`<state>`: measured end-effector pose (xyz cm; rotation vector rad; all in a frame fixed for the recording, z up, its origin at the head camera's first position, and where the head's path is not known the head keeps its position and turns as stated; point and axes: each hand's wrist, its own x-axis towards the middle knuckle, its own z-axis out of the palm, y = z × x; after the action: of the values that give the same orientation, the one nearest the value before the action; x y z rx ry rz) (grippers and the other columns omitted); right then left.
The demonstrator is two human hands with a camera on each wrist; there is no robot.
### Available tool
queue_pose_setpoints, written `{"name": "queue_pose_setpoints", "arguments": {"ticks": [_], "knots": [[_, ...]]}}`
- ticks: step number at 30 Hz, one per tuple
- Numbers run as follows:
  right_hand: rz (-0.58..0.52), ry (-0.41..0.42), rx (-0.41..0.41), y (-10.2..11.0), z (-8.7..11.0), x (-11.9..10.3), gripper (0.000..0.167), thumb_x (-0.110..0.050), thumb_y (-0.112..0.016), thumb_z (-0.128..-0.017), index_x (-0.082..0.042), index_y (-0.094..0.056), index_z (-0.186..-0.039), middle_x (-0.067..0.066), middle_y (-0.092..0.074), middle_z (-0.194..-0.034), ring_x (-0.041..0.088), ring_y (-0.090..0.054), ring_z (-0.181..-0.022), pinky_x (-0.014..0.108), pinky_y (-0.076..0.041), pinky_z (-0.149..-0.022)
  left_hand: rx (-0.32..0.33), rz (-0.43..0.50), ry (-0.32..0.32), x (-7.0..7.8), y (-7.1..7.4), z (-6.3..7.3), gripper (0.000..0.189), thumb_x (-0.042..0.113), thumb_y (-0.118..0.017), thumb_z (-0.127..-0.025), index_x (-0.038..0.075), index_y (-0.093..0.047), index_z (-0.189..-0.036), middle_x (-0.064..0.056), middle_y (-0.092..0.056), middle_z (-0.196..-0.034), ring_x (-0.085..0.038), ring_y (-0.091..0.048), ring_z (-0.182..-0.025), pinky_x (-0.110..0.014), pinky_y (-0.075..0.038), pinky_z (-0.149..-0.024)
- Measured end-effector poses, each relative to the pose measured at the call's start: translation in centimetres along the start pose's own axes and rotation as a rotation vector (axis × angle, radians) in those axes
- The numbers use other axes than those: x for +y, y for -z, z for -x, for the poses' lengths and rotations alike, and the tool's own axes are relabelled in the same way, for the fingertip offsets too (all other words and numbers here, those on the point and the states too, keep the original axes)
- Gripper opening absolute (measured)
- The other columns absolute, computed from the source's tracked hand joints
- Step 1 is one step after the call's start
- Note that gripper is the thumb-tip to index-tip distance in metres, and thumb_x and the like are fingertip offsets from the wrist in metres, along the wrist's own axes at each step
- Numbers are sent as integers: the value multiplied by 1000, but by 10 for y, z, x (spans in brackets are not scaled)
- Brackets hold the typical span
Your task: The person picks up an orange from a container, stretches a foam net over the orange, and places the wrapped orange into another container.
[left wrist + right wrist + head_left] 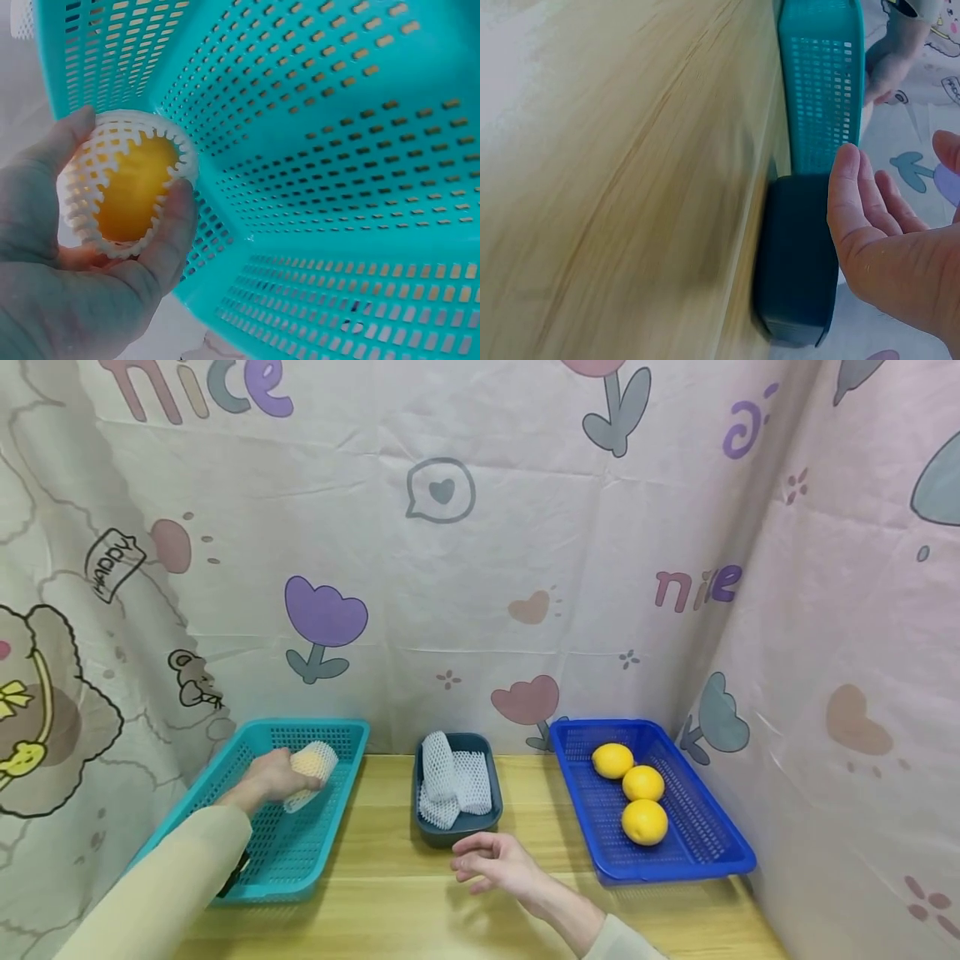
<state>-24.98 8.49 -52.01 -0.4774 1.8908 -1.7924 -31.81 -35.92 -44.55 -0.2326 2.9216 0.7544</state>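
In the left wrist view my left hand [90, 255] grips a yellow lemon [135, 191] wrapped in a white foam net sleeve [86, 176], its yellow skin showing through the sleeve's open end. The head view has this left hand [276, 775] over the teal basket [296, 860], inside its rim. My right hand [498, 864] hovers with loosely bent fingers just in front of the small dark bin [450, 837], holding nothing. Several white foam net sleeves [471, 781] lie in that bin. In the right wrist view the right hand [885, 240] is beside the dark bin [799, 255].
At the right stands a blue basket [678, 867] with three yellow lemons [643, 822] in it. All the containers rest on a wooden table [405, 910]. A patterned curtain [465, 568] hangs behind and along both sides.
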Motion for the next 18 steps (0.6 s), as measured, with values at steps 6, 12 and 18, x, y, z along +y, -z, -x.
{"name": "queue_pose_setpoints", "arguments": {"ticks": [6,12,18], "knots": [[0,-8,-7,3,2,-1,43,-17,-70,-108,11,-66,-141,31,-78,-132,20,-81,-109,45,-69,-95,7,-20,10,9,-7,-15,105,42,-84,-94,-28,-33,-154,-50,-56,-138,-56,-67,-115,-60,-64,-88],[9,-13,4,6,3,2,46,-17,-71,-107,14,-64,-141,23,-82,-127,16,-79,-104,44,-69,-94,-8,-24,14,6,-14,-22,98,37,-85,-94,-27,-36,-149,-48,-59,-131,-53,-68,-109,-56,-65,-84],[9,-11,2,7,3,5,47,-17,-72,-106,15,-63,-141,23,-82,-126,16,-80,-104,39,-69,-91,-54,-50,-24,2,-20,-25,92,28,-84,-97,-26,-34,-152,-49,-57,-135,-57,-67,-115,-61,-64,-88]]}}
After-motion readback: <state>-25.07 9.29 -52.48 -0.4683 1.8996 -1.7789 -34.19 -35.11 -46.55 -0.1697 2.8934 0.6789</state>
